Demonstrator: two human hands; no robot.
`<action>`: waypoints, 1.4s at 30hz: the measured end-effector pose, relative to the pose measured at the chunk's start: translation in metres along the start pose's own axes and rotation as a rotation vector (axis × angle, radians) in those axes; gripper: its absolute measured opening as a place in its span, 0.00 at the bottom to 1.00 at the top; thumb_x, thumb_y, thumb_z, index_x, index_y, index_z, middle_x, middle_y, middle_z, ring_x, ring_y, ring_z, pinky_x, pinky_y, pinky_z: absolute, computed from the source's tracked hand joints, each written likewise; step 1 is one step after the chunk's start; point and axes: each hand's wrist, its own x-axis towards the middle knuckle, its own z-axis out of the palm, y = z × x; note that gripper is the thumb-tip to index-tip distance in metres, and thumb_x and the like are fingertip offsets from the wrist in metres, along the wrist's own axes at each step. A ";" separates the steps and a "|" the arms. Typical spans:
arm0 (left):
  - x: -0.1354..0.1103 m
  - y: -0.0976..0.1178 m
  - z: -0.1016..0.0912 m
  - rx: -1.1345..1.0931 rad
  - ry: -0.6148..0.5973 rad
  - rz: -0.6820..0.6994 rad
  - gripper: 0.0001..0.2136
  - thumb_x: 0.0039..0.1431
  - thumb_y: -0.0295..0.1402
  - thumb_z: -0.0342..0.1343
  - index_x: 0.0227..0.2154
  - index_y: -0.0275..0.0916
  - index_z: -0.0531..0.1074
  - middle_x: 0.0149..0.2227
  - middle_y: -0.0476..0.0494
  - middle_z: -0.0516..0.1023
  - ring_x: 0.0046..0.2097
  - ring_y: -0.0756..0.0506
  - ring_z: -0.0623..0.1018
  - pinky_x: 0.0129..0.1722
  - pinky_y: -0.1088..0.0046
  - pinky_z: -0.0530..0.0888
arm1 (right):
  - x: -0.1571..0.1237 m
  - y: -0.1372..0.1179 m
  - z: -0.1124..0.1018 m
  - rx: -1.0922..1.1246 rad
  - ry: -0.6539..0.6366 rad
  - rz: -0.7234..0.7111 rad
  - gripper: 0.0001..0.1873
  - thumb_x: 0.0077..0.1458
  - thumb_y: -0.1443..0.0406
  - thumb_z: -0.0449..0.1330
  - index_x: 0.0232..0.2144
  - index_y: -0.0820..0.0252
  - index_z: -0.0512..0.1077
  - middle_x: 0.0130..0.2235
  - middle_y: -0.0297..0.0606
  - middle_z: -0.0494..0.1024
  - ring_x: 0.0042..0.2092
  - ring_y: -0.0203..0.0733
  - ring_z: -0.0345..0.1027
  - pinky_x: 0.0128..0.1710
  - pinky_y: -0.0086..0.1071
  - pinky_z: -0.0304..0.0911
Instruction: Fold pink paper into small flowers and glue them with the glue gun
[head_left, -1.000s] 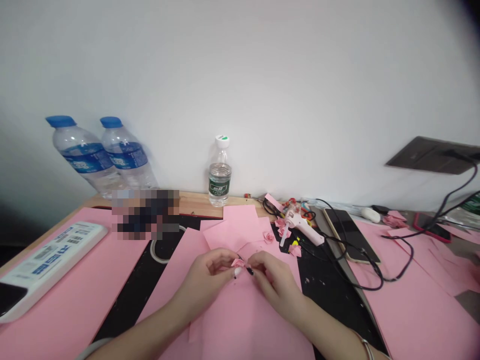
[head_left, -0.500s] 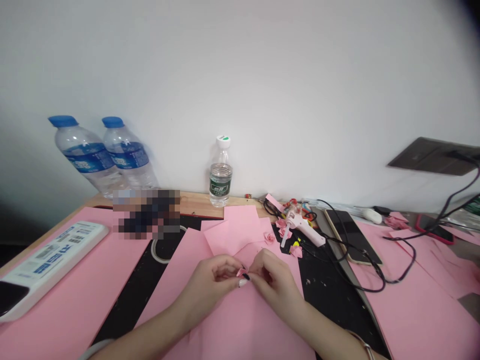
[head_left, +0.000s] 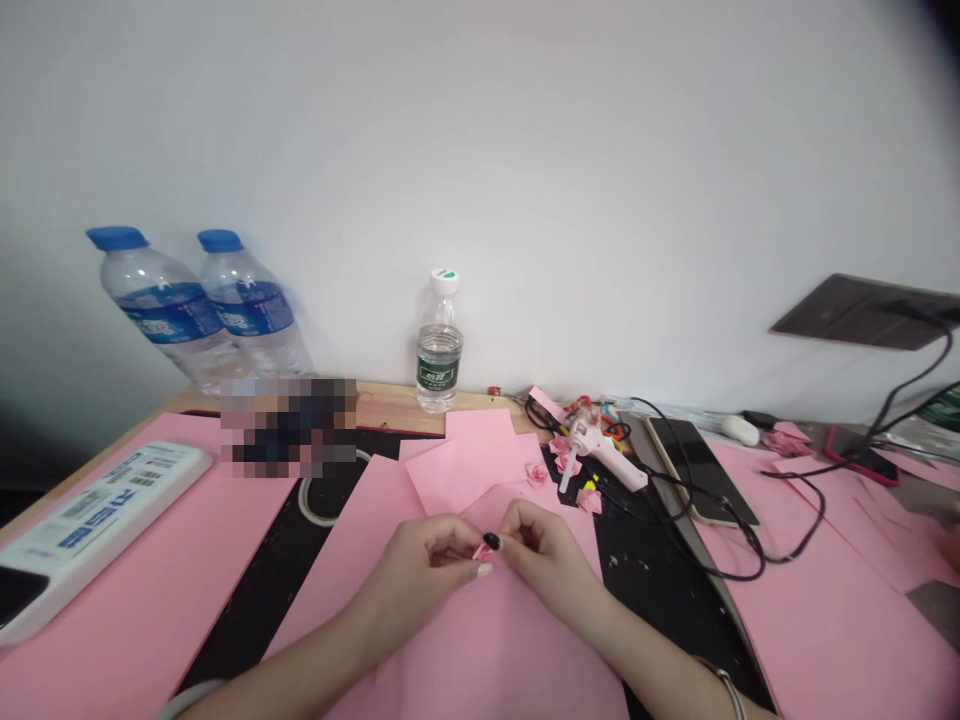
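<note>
**Two hands pinch a tiny fold of pink paper**

Over the table (head_left: 397, 408), the left hand (head_left: 420, 570) and right hand (head_left: 547, 555) meet just above a pink paper sheet (head_left: 480, 640). Both are curled inward, with their fingertips closed on a small folded piece of pink paper (head_left: 482, 551). The piece sits between the two thumbs, held clear of the sheet, and the fingers hide most of it, so its exact shape is hard to make out. This looks like the fine folding or rolling stage of a small paper flower, since finished-looking paper roses (head_left: 536, 474) lie just beyond the hands. The tight little fold seems to call for steady pressure from both hands until it holds its shape. A pink hot glue gun (head_left: 600, 455) lies on its side near the roses, among tangled black cables (head_left: 720, 535). Farther right, a smartphone (head_left: 697, 470) rests on the table.
</note>
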 end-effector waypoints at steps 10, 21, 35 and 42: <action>0.000 0.001 0.001 0.019 0.000 -0.001 0.02 0.47 0.29 0.62 0.26 0.38 0.77 0.30 0.46 0.81 0.37 0.43 0.78 0.38 0.71 0.72 | 0.003 -0.002 -0.003 0.051 -0.050 0.047 0.20 0.49 0.52 0.63 0.20 0.58 0.62 0.20 0.26 0.60 0.22 0.31 0.48 0.21 0.27 0.45; 0.004 0.002 -0.001 -0.140 0.055 -0.031 0.05 0.43 0.30 0.66 0.25 0.37 0.77 0.29 0.46 0.81 0.34 0.45 0.78 0.38 0.71 0.72 | -0.003 -0.009 -0.008 -0.206 0.147 -0.313 0.08 0.59 0.66 0.54 0.27 0.60 0.68 0.27 0.35 0.70 0.28 0.38 0.62 0.26 0.30 0.58; 0.006 -0.002 -0.004 -0.158 0.082 0.007 0.08 0.46 0.35 0.67 0.29 0.37 0.79 0.31 0.44 0.83 0.36 0.44 0.80 0.38 0.70 0.74 | -0.009 0.000 -0.007 -0.647 0.132 -0.722 0.14 0.60 0.72 0.54 0.47 0.58 0.73 0.36 0.43 0.75 0.37 0.42 0.70 0.34 0.34 0.70; 0.004 -0.003 -0.003 -0.117 0.080 0.008 0.06 0.46 0.33 0.66 0.29 0.37 0.79 0.31 0.45 0.83 0.36 0.45 0.79 0.39 0.71 0.73 | -0.008 0.004 -0.004 -0.520 0.105 -0.638 0.13 0.60 0.73 0.54 0.43 0.60 0.75 0.36 0.44 0.74 0.37 0.43 0.70 0.35 0.35 0.70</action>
